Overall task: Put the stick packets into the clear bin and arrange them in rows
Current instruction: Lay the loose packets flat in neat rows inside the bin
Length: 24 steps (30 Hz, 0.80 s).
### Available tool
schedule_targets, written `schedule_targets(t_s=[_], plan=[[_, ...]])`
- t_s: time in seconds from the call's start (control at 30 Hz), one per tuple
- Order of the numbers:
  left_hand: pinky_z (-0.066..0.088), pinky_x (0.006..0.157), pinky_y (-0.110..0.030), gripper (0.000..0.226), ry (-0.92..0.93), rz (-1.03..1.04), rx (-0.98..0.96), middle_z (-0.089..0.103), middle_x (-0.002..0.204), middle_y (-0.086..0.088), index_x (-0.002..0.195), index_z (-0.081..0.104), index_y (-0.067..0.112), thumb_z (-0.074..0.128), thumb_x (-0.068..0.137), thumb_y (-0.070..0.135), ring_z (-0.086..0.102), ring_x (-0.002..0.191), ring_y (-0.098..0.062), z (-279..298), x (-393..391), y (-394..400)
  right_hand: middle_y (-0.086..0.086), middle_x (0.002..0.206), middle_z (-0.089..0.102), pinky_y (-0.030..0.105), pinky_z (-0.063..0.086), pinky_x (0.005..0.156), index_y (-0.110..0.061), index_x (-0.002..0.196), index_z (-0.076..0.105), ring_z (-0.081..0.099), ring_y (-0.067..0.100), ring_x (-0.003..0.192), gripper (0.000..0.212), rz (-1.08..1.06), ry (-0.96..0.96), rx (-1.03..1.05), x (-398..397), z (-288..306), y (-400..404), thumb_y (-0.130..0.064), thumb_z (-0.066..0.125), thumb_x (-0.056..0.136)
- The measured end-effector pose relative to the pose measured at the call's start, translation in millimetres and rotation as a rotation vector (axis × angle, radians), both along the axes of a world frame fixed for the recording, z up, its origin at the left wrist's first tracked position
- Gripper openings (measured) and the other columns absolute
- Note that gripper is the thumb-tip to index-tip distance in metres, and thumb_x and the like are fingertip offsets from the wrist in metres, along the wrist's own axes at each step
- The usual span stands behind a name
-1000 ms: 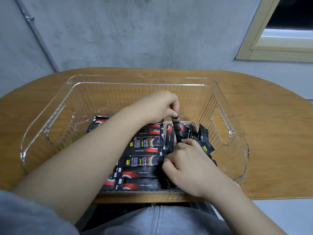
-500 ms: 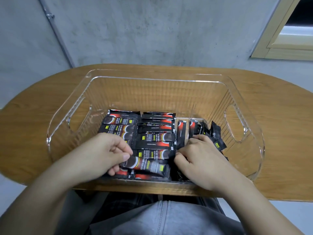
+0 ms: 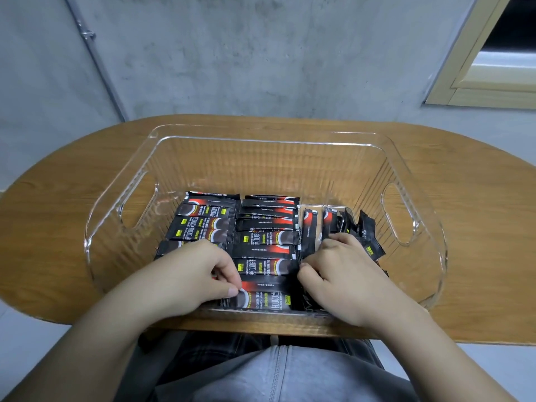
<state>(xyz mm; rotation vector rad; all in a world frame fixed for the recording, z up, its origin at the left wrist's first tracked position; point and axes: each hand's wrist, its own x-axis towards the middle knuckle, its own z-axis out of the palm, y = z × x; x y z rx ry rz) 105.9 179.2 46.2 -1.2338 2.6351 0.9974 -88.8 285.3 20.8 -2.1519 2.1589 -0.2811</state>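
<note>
- Clear bin (image 3: pixel 269 169): transparent ribbed plastic, rectangular, cut-out handle in each short end wall; sits upright on wooden surface.
- Stick packets (image 3: pixel 265 237): black with red-orange glow, yellow label patch; all inside bin.
- Left and centre: two columns lying flat, long axis left-right, stacked edge to edge.
- Right end: several packets (image 3: pixel 366 233) leaning or on edge, disordered.

view: head, single | position: above the oval wooden desk (image 3: pixel 478 227) at its near edge | facing: forward and steeply down | range: close, over the clear ribbed plastic bin (image 3: pixel 269 146)
</note>
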Motion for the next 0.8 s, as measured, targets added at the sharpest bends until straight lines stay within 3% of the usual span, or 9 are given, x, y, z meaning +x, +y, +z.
schedule_targets(t_s=[0.13, 0.23, 0.33, 0.43, 0.57, 0.8], plan=[[0.041, 0.05, -0.015, 0.014, 0.139, 0.06, -0.008, 0.059, 0.057, 0.021, 0.069, 0.067, 0.03, 0.07, 0.083, 0.025, 0.049, 0.047, 0.003, 2.3, -5.2, -1.2, -0.004, 0.055, 0.04, 0.021, 0.017, 0.103, -0.021, 0.052, 0.037, 0.039, 0.006, 0.07, 0.05, -0.001, 0.025, 0.011, 0.8, 1.4, 0.2, -0.045, -0.003, 0.07], [0.035, 0.047, -0.012, 0.012, 0.273, 0.076, -0.128, 0.055, 0.06, 0.03, 0.077, 0.064, 0.032, 0.061, 0.088, 0.028, 0.047, 0.048, 0.002, 5.9, -20.9, 6.6, -0.005, 0.055, 0.038, 0.021, 0.017, 0.103, -0.021, 0.052, 0.035, 0.038, 0.006, 0.071, 0.048, -0.008, 0.017, 0.015, 1.7, 2.7, 0.0, -0.045, -0.003, 0.07], [0.035, 0.06, -0.008, 0.014, 0.375, 0.028, -0.211, 0.054, 0.068, 0.026, 0.086, 0.063, 0.031, 0.054, 0.092, 0.023, 0.048, 0.067, 0.008, 0.3, -41.3, 21.0, -0.005, 0.053, 0.036, 0.023, 0.019, 0.104, -0.02, 0.052, 0.034, 0.037, -0.001, 0.067, 0.046, -0.005, 0.003, 0.022, 2.1, 3.5, -0.4, -0.044, 0.0, 0.072], [0.036, 0.083, -0.017, 0.017, 0.361, -0.03, -0.362, 0.048, 0.089, 0.022, 0.099, 0.061, 0.03, 0.045, 0.097, 0.021, 0.042, 0.093, 0.002, -16.9, -46.8, 28.2, -0.004, 0.054, 0.038, 0.024, 0.018, 0.106, -0.017, 0.054, 0.04, 0.038, 0.007, 0.068, 0.045, -0.003, 0.024, 0.033, -0.1, 5.3, 0.7, -0.039, 0.014, 0.083], [0.036, 0.089, -0.025, 0.016, 0.322, -0.074, -0.421, 0.044, 0.097, 0.021, 0.102, 0.056, 0.03, 0.041, 0.098, 0.025, 0.038, 0.098, -0.004, -24.4, -43.2, 28.0, -0.008, 0.059, 0.038, 0.021, 0.011, 0.108, -0.019, 0.06, 0.044, 0.03, 0.009, 0.074, 0.038, 0.029, 0.022, 0.059, -4.8, 11.0, 5.4, -0.031, 0.034, 0.095], [0.034, 0.088, -0.019, 0.009, 0.261, -0.108, -0.365, 0.045, 0.094, 0.02, 0.096, 0.051, 0.034, 0.043, 0.097, 0.032, 0.038, 0.098, -0.002, -28.7, -43.8, 25.2, -0.013, 0.062, 0.036, 0.026, 0.008, 0.112, -0.025, 0.07, 0.047, 0.035, 0.002, 0.084, 0.042, 0.026, 0.029, 0.096, -3.5, 10.5, 14.8, -0.047, 0.017, 0.089]])
